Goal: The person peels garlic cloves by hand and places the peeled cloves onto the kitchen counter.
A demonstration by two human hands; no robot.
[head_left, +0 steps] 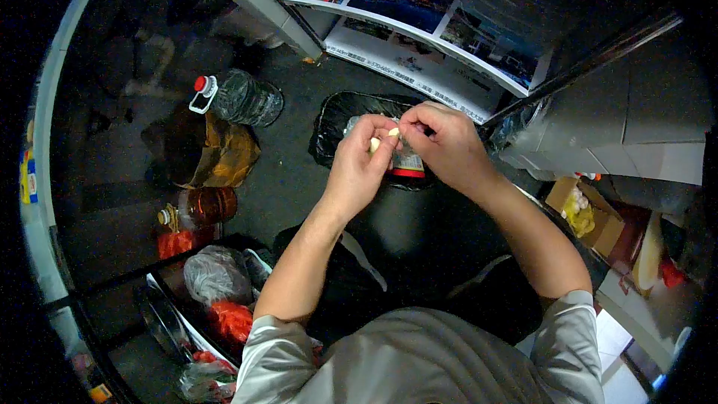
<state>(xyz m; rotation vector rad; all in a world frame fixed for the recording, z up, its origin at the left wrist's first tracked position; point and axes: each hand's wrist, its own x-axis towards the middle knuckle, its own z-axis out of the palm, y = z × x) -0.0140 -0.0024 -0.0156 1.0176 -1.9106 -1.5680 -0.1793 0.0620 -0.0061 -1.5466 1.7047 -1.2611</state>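
Observation:
My left hand point(357, 168) is closed around pale, peeled-looking garlic cloves point(375, 144); one shows between its fingers and another at its fingertips. My right hand point(449, 142) meets it from the right, thumb and forefinger pinched together close to the clove at the tips. What that pinch holds, if anything, is too small to make out. Both hands are above a bin lined with a black bag point(326, 123). Inside the bin, partly hidden by my hands, lies a clear container with a red edge point(407, 173).
At the left stand a large clear bottle with a red cap point(250, 97), a brown bag point(224, 157) and a bottle of amber liquid point(212, 206). Plastic bags point(217, 274) sit lower left. A cardboard box point(604, 218) with a yellow net is at right. Printed boards point(419, 11) stand ahead.

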